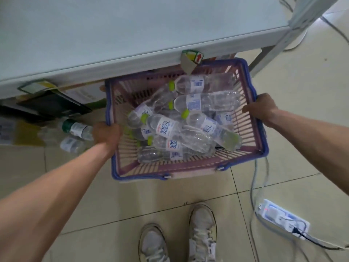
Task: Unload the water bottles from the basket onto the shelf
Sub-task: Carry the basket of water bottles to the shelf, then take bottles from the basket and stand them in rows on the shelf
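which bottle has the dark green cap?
The bottle on the floor left of the basket, beside the left hand. Its cap is dark green; the basket bottles have lime caps.

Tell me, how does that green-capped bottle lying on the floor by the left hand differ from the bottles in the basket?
The floor bottle has a dark green cap; the basket bottles have lime-yellow caps. It lies outside the basket, beside the left hand; they lie piled inside it. All are clear plastic, lying on their sides.

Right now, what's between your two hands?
In the head view, the basket full of bottles lies between the left hand and right hand; both grip its rim.
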